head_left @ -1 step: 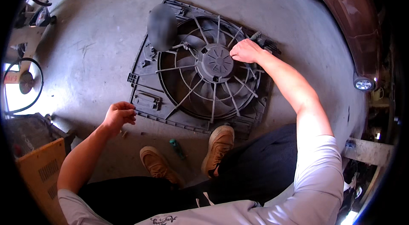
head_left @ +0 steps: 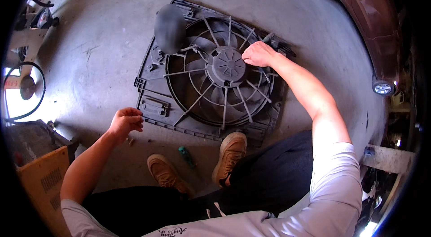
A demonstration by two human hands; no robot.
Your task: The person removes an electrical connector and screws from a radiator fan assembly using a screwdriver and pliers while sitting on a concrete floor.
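A dark, dusty radiator fan in a square plastic shroud [head_left: 155, 89] lies flat on the floor before me. Spokes run from its round hub [head_left: 229, 66] to the outer ring. My right hand [head_left: 259, 54] is closed over the fan, just right of the hub; whatever its fingers hold is hidden. At the shroud's near left corner is my left hand [head_left: 127, 122], its fingers curled together, and I cannot make out anything in them. A green-handled tool, perhaps a screwdriver [head_left: 186, 156], rests on the floor between my shoes.
Small pieces [head_left: 131, 141] lie on the floor near my left hand. An orange-sided cabinet [head_left: 45, 176] stands at the near left, with a round hoop-like frame [head_left: 44, 86] beyond it. A brown car [head_left: 375, 21] is at the far right. A blurred oval covers the shroud's far left part.
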